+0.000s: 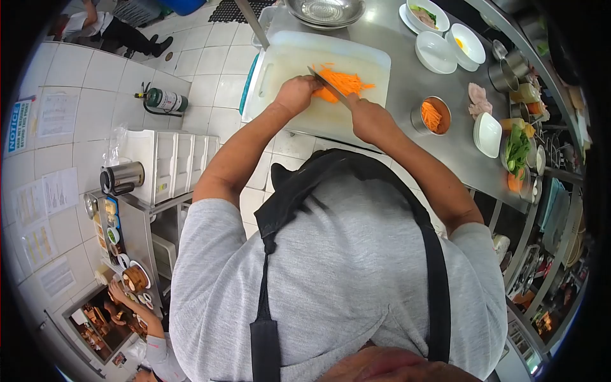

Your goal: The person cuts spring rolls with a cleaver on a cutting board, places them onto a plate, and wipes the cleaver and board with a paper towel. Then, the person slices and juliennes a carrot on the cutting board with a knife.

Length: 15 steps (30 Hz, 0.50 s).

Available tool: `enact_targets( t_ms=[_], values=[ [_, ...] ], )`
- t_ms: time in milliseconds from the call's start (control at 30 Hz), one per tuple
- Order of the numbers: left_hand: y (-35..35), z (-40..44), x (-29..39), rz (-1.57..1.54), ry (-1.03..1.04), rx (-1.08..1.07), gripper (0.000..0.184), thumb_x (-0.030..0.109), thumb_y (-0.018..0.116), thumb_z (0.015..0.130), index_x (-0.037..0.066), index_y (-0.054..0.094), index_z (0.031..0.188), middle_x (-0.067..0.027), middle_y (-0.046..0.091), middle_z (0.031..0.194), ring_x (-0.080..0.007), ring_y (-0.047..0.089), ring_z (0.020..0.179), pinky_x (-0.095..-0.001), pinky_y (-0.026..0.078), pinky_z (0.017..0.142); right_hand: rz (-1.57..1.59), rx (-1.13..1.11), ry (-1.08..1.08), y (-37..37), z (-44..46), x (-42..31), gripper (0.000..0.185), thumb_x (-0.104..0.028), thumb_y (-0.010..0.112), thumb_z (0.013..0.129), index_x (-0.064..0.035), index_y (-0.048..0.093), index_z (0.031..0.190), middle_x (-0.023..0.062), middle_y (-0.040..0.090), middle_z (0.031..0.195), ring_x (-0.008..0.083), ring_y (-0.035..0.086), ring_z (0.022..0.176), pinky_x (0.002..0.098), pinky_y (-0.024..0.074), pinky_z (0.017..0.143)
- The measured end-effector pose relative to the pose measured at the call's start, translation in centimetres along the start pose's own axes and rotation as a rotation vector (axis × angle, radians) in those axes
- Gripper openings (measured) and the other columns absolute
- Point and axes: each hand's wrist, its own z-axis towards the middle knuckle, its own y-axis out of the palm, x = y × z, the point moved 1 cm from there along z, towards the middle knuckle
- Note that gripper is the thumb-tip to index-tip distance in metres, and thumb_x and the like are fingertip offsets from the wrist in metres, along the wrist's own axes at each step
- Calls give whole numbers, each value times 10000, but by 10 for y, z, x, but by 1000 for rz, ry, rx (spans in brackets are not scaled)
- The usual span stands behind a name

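My right hand [374, 121] grips a knife [332, 86], whose blade points up and left across the cutting board [285, 60]. Thin orange carrot strips [347, 81] lie in a loose pile on the board, on both sides of the blade. My left hand [296, 94] is closed, its curled fingertips down beside the blade at the left edge of the carrots. What lies under those fingers is hidden. To the right of the board stands a round metal container [439, 116] with more carrot strips inside.
Metal bowls [324, 11] are stacked behind the board. White bowls [436, 52] and a white dish [487, 135] stand on the steel counter [401, 95]. Greens [519, 149] sit at the right. A co-worker's hand [118, 291] is at the lower left; another person [105, 25] stands farther off.
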Motion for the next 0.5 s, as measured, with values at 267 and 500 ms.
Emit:
enact_targets(
  t_ms=[267,500],
  values=[
    [-1,1,4,-13,-29,-19,321,20,651,930,145,813,1177,-83,787,1082,-317,753,1023,-441,613,889,33,-74,65,-26,-6,-11,275,-36,527,998,13,571,1265,287,754,1047,472,760,963,569,597,836],
    [-5,-3,6,-26,-28,5,257,67,676,957,154,816,1154,-62,781,1084,-302,755,1015,-432,620,863,20,-52,70,16,14,4,275,-46,528,999,14,578,1262,290,763,1077,452,770,994,566,602,846]
  ],
)
